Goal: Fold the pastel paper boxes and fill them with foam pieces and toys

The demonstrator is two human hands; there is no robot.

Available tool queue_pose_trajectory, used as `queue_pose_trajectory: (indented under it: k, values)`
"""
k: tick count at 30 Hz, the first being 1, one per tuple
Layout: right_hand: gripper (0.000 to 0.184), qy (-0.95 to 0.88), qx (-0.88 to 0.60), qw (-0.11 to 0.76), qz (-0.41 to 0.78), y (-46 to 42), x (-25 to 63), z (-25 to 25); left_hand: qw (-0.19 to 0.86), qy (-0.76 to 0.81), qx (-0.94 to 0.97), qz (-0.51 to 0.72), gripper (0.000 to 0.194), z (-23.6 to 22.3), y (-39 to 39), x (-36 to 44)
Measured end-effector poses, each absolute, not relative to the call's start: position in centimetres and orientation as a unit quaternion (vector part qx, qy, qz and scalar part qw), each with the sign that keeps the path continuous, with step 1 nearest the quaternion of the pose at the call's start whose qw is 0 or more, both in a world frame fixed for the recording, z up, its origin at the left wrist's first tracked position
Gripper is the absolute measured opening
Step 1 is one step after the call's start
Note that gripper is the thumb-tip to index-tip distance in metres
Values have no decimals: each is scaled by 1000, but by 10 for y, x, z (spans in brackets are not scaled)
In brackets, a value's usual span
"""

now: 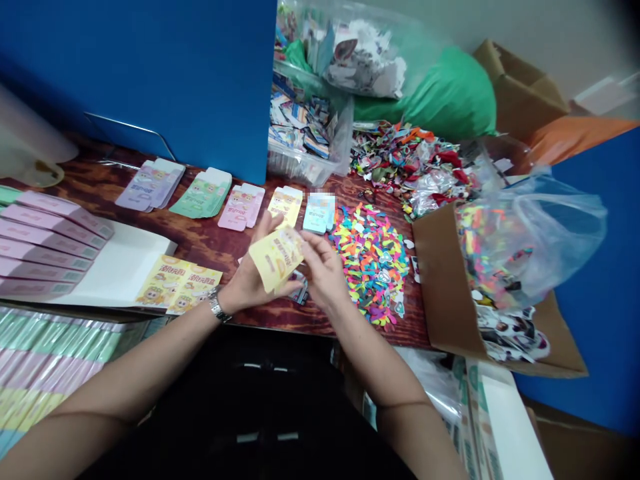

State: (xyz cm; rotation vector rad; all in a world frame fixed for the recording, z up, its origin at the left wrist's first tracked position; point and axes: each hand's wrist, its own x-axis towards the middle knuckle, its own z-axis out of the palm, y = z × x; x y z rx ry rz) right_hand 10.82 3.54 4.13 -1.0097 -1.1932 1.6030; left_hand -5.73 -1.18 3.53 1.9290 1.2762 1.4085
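My left hand (253, 270), with a steel wristwatch (218, 305), and my right hand (324, 272) hold a yellow printed cardboard packet (276, 259) up between them, above the reddish wooden table (210, 233). A small printed piece (300, 290) lies partly hidden under my hands. Just beyond them is a row of flat printed cartons: yellow (285, 205), pale blue (320, 215), pink (241, 207), green (201, 192) and lilac (150, 185). A heap of multicoloured paper shapes (373, 263) lies to the right of my right hand.
Two yellow printed sheets (179, 285) lie left of my left wrist, beside stacked pink boxes (50, 243). Further back stand a blue partition (150, 80), a plastic tub of printed cards (305, 137) and a mixed paper heap (410, 163). An open cardboard box (450, 287) holding a plastic bag sits at right.
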Motion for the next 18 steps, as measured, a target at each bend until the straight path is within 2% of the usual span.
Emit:
queue_pose_trajectory:
  k: [3, 6, 8, 10, 13, 16, 18]
  values:
    - [35, -645, -403, 331, 558, 25, 122, 36, 225, 484, 664, 524, 98, 32, -13, -57]
    - [43, -822, -449, 138, 323, 18, 150, 24, 178, 543, 657, 492, 92, 33, -16, -65]
    - [50, -858, -471, 13, 205, 14, 163, 13, 176, 557, 656, 478, 88, 33, -17, -69]
    - [54, -857, -486, -47, 164, 11, 168, 3, 195, 557, 655, 472, 85, 30, -17, -69]
    - [41, -844, -496, -6, 202, 9, 170, -2, 211, 563, 653, 460, 82, 26, -18, -67]
    - [11, -824, -457, 94, 321, 13, 182, 19, 182, 594, 646, 443, 75, 24, -19, -69]
    - [8, -812, -431, 174, 352, 18, 195, 45, 144, 618, 644, 428, 70, 24, -19, -73]
